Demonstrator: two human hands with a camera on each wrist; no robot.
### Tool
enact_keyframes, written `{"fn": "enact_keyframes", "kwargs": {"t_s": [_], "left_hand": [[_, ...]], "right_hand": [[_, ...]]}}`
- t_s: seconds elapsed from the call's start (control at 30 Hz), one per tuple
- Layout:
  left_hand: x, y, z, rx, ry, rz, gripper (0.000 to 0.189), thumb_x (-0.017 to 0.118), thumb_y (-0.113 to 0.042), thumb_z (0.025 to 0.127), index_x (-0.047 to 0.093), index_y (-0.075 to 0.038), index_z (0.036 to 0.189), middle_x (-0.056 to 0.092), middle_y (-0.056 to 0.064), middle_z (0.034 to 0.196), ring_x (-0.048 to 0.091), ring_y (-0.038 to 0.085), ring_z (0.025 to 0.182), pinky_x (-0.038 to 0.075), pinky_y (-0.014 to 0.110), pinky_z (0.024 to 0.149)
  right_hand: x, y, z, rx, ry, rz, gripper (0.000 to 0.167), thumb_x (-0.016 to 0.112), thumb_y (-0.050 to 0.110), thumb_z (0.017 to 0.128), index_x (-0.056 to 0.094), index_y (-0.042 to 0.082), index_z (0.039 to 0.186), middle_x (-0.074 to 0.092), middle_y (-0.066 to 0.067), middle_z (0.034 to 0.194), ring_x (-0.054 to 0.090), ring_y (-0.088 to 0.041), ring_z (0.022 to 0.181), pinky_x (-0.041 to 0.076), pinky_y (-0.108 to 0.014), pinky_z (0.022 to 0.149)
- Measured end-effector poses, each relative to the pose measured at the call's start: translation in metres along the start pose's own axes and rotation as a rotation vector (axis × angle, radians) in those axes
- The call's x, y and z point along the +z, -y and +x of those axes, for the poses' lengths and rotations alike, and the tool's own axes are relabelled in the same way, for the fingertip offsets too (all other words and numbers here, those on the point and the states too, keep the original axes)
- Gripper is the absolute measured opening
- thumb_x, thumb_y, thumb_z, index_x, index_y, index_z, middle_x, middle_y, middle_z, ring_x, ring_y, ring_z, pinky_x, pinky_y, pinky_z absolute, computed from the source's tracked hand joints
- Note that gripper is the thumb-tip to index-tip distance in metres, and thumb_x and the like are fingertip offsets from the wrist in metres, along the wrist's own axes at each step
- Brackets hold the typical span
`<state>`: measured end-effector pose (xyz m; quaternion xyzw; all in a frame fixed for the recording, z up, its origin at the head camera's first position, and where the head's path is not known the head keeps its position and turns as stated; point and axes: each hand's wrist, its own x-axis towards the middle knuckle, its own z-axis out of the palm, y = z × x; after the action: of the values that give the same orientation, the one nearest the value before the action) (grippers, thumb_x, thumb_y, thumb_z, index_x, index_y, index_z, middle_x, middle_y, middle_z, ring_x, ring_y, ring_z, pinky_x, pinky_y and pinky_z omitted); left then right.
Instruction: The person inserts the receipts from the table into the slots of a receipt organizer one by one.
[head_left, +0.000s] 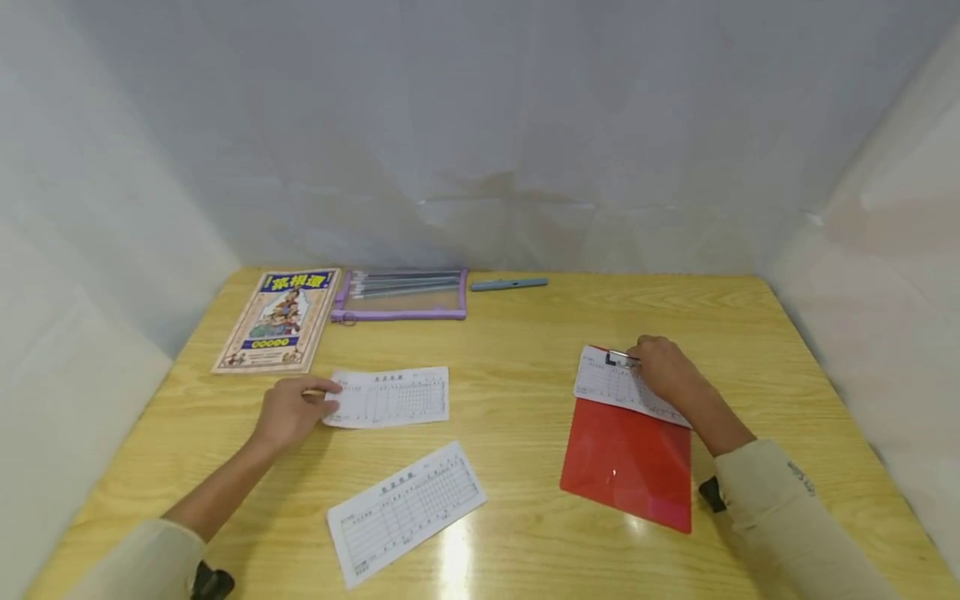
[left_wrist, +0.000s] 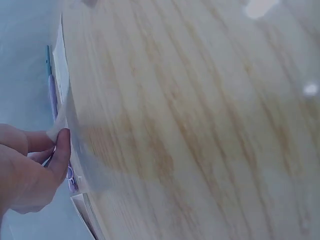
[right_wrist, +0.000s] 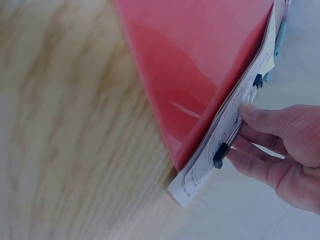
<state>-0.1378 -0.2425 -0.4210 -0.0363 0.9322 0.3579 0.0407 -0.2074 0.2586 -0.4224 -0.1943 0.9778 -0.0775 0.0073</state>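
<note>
My left hand [head_left: 292, 414] pinches the left edge of a printed paper form [head_left: 397, 398] between thumb and fingers. In the left wrist view the form [left_wrist: 61, 65] bends up at the corner the left hand [left_wrist: 32, 170] holds. On the right lies a red clipboard [head_left: 626, 462] with a form [head_left: 615, 383] across its top under a metal clip [head_left: 621, 358]. My right hand [head_left: 663, 367] grips the clipboard's top at the clip. The right wrist view shows the right hand's thumb on the black-ended clip [right_wrist: 220, 155] and the fingers behind it.
A second loose form [head_left: 407, 512] lies slanted near the front. At the back left are an illustrated booklet [head_left: 279, 321] and a purple-edged zip pouch [head_left: 399, 314] holding several slim pens. A blue-grey pen [head_left: 510, 284] lies right of the pouch. Pale sheeting [head_left: 480, 125] encloses the table.
</note>
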Motion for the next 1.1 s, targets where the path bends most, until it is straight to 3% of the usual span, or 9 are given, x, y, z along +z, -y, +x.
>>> {"fn": "enact_keyframes", "kwargs": {"t_s": [0.23,0.4,0.57,0.67,0.9,1.1], "left_hand": [[-0.007,-0.015,0.007,0.031,-0.046,-0.049,0.024,0.065,-0.008,0.085,0.068,0.000,0.108,0.066,0.026,0.110,0.067,0.031,0.090,0.051,0.024,0.062],[-0.003,-0.030,0.015,0.047,-0.046,-0.111,0.024,0.065,-0.009,0.086,0.068,-0.001,0.109,0.068,0.023,0.106,0.066,0.022,0.084,0.050,0.023,0.060],[0.011,-0.046,0.023,0.063,-0.031,-0.215,0.023,0.067,-0.007,0.085,0.069,-0.001,0.108,0.069,0.022,0.102,0.062,0.009,0.074,0.048,0.022,0.055],[0.018,-0.056,0.027,0.068,-0.004,-0.274,0.024,0.067,-0.007,0.085,0.068,0.000,0.108,0.069,0.022,0.101,0.061,0.010,0.070,0.046,0.022,0.053],[0.042,-0.089,0.040,0.079,0.051,-0.345,0.024,0.068,-0.008,0.084,0.069,-0.003,0.107,0.068,0.018,0.110,0.065,0.019,0.089,0.055,0.029,0.070],[0.077,-0.121,0.045,0.111,0.107,-0.379,0.022,0.070,-0.003,0.081,0.070,-0.003,0.103,0.068,0.016,0.111,0.065,0.024,0.095,0.056,0.028,0.072]], "right_hand": [[-0.001,-0.001,0.000,0.010,0.020,-0.002,0.019,0.063,-0.004,0.083,0.068,-0.009,0.101,0.060,-0.017,0.083,0.062,-0.031,0.080,0.053,-0.041,0.070],[0.001,-0.004,-0.001,-0.004,0.014,-0.021,0.016,0.064,-0.005,0.082,0.069,-0.008,0.096,0.059,-0.016,0.080,0.061,-0.030,0.076,0.053,-0.041,0.068],[0.000,-0.003,-0.002,-0.025,0.001,-0.032,0.015,0.064,-0.005,0.081,0.069,-0.008,0.095,0.059,-0.016,0.078,0.061,-0.030,0.075,0.053,-0.041,0.067],[-0.001,-0.002,-0.002,-0.036,-0.008,-0.026,0.015,0.065,-0.004,0.081,0.069,-0.008,0.095,0.059,-0.015,0.078,0.062,-0.030,0.075,0.053,-0.041,0.067],[0.002,-0.007,-0.003,-0.062,-0.055,-0.014,0.015,0.066,-0.005,0.079,0.070,-0.006,0.093,0.057,-0.014,0.076,0.060,-0.029,0.072,0.051,-0.039,0.064],[0.001,-0.005,-0.005,-0.004,0.009,0.019,0.019,0.064,-0.004,0.082,0.069,-0.007,0.100,0.059,-0.015,0.081,0.061,-0.031,0.079,0.053,-0.042,0.070]]}}
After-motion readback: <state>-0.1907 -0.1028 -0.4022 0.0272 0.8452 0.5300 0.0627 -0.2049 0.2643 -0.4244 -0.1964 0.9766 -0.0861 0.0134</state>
